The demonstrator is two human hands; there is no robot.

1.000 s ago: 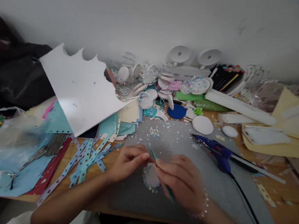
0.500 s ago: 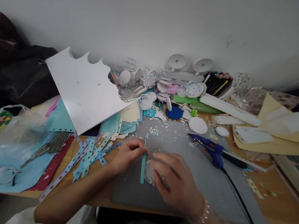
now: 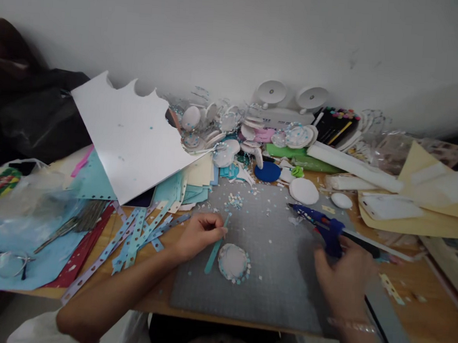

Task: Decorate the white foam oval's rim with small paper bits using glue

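Note:
My left hand (image 3: pixel 197 234) pinches a thin teal strip (image 3: pixel 215 247) that slants down toward the grey mat (image 3: pixel 277 278). Just right of the strip lies a white round disc (image 3: pixel 233 261) edged with tiny blue and white bits. My right hand (image 3: pixel 344 277) is off to the right, blurred, reaching at the handle of the blue glue gun (image 3: pixel 326 226) that lies on the mat. Its fingers are smeared and I cannot make out whether they grip the gun.
A big white card sheet (image 3: pixel 126 134) leans at the left over blue punched strips (image 3: pixel 139 236). Scissors (image 3: pixel 60 233) and glasses (image 3: pixel 2 262) lie on the far left. White discs, a dark blue disc (image 3: pixel 268 172), foam rolls and yellow envelopes (image 3: pixel 424 214) crowd the back and right.
My right hand left the disc and swung right to the glue gun. The left hand kept the teal strip, which now tilts instead of standing straight. The disc lies uncovered.

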